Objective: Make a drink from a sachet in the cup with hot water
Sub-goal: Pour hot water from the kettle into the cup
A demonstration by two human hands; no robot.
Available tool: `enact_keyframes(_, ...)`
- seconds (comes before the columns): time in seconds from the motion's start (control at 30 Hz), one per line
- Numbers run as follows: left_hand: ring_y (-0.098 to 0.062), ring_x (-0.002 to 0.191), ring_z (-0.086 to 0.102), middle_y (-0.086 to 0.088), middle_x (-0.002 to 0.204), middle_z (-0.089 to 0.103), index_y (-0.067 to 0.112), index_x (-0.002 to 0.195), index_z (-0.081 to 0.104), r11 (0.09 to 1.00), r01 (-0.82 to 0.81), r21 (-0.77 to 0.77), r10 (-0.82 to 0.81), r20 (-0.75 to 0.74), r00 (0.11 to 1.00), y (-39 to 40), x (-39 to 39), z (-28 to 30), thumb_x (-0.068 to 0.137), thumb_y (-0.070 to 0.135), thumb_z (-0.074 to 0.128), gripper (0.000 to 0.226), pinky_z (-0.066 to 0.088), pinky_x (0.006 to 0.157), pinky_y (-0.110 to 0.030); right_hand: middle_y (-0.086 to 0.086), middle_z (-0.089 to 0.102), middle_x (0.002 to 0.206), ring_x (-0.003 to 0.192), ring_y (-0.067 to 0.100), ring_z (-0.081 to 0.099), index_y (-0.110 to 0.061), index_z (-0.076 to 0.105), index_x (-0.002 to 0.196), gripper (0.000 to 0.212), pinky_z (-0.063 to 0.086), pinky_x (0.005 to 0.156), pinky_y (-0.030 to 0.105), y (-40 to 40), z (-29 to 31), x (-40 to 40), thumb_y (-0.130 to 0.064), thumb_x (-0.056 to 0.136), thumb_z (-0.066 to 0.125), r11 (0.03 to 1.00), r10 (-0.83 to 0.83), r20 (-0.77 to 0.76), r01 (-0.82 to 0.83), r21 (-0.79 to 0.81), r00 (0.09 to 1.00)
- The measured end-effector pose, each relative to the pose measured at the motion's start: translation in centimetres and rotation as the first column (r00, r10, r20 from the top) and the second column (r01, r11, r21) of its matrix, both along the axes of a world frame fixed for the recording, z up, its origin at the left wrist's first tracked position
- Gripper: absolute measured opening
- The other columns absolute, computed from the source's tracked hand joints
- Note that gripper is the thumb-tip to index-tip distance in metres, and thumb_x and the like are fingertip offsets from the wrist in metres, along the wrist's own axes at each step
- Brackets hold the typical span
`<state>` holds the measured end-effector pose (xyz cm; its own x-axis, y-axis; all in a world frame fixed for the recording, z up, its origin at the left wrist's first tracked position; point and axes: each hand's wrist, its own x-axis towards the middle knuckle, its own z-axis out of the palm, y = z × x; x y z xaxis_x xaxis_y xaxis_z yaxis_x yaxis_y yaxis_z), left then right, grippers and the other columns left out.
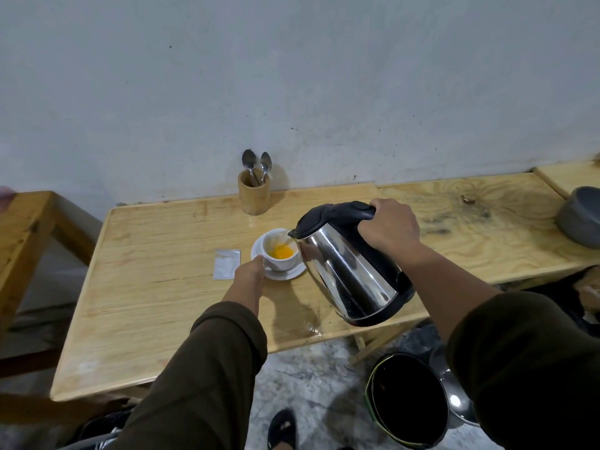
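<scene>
Cup (pixel 280 253): white, on saucer (pixel 293 274), mid-counter (pixel 156 287), orange liquid inside. My right hand (pixel 388 230) has fingers clenched on the kettle (pixel 349 267) handle, spout tipped over the rim; left hand (pixel 250 274) fingers touch the cup's side. Sachet (pixel 227 264): flat, just left of saucer.

The right hand (pixel 388 227) was clenched in a tight grip, wrist tipped forward; the left hand (pixel 249 271) reached forward, fingers curled.

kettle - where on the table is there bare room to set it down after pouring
Bare wood lies right of the kettle, toward the grey pot, and left of the sachet. It is crowded around the cup, saucer and left hand.
</scene>
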<state>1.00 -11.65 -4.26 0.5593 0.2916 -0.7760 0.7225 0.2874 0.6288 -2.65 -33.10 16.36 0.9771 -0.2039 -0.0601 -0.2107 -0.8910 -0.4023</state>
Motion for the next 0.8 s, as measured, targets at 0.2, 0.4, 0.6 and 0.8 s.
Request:
enact_keyframes(0.2, -0.025, 0.097, 0.051, -0.013, 0.112, 0.057, 0.004, 0.131, 0.051, 1.000, 0.000, 0.018, 0.000, 0.009, 1.000, -0.1, -0.2, 0.1, 0.087, 0.036, 0.056, 0.055, 0.047, 0.098, -0.036, 0.004, 0.049, 0.070, 0.075, 0.029, 0.050, -0.012, 0.056, 0.086, 0.012, 0.028, 0.048, 0.022, -0.1, 0.1, -0.1, -0.009, 0.076, 0.051, 1.000, -0.016, -0.002, 0.016, -0.009, 1.000)
enact_keyframes(0.4, -0.028, 0.118, 0.055, -0.015, 0.130, 0.056, 0.004, 0.135, 0.048, 1.000, -0.010, 0.014, 0.010, 0.004, 1.000, -0.3, -0.3, 0.5, 0.090, 0.036, 0.055, 0.056, 0.045, 0.103, -0.038, 0.003, 0.049, 0.068, 0.074, 0.028, 0.051, -0.011, 0.058, 0.088, 0.015, 0.027, 0.047, 0.021, -0.3, 0.1, -0.2, -0.010, 0.075, 0.051, 1.000, -0.027, 0.005, 0.027, -0.005, 1.000)
enact_keyframes(0.6, -0.028, 0.121, 0.054, -0.014, 0.131, 0.055, 0.005, 0.136, 0.047, 1.000, -0.011, 0.001, 0.011, 0.005, 1.000, -0.2, -0.5, 0.9, 0.088, 0.037, 0.057, 0.058, 0.046, 0.102, -0.038, 0.006, 0.055, 0.075, 0.075, 0.029, 0.053, -0.010, 0.062, 0.092, 0.021, 0.030, 0.049, 0.023, -0.3, 0.2, -0.3, -0.009, 0.074, 0.051, 0.999, -0.035, 0.012, 0.035, 0.000, 0.999)
enact_keyframes(0.8, -0.028, 0.121, 0.053, -0.015, 0.132, 0.055, 0.006, 0.136, 0.047, 1.000, -0.009, 0.001, 0.009, -0.001, 1.000, -0.2, -0.5, 1.3, 0.087, 0.036, 0.057, 0.058, 0.046, 0.103, -0.038, 0.007, 0.057, 0.078, 0.076, 0.028, 0.053, -0.010, 0.062, 0.095, 0.023, 0.033, 0.053, 0.024, -0.1, 0.3, -0.4, -0.010, 0.075, 0.051, 0.999, -0.036, 0.005, 0.036, -0.011, 0.999)
